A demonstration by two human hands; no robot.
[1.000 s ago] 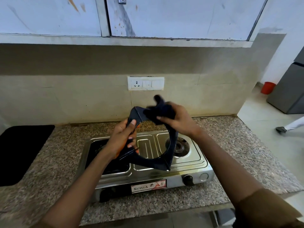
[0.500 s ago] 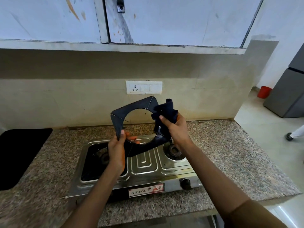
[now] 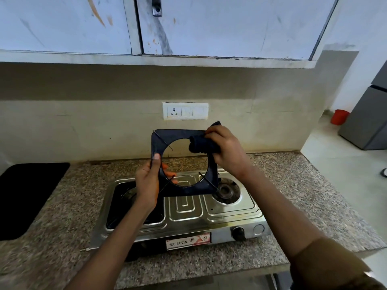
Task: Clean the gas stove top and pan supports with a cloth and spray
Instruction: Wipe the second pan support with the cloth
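Midway through, by the look of things: one pan support (image 3: 184, 162) off the stove (image 3: 184, 208) and held upright in the air above its middle, flat face toward the camera. Left hand (image 3: 147, 181) gripping the frame's lower corner at 7 o'clock, thumb laid up the front edge, fingers curled behind. Right hand (image 3: 227, 151) clutching a bunched dark cloth (image 3: 202, 143) and pressing it on the frame's upper corner at 2 o'clock. Right burner (image 3: 225, 190) bare, at 4 o'clock of the frame. Left well (image 3: 125, 206) dark, possibly with its own support still seated; too shadowed to say. Steel top between the burners not yet visibly wiped. No spray bottle in view. Probably left to do: rest of this frame, the other support, the top itself, then refitting on the stove, which sits on the granite table (image 3: 62, 227)
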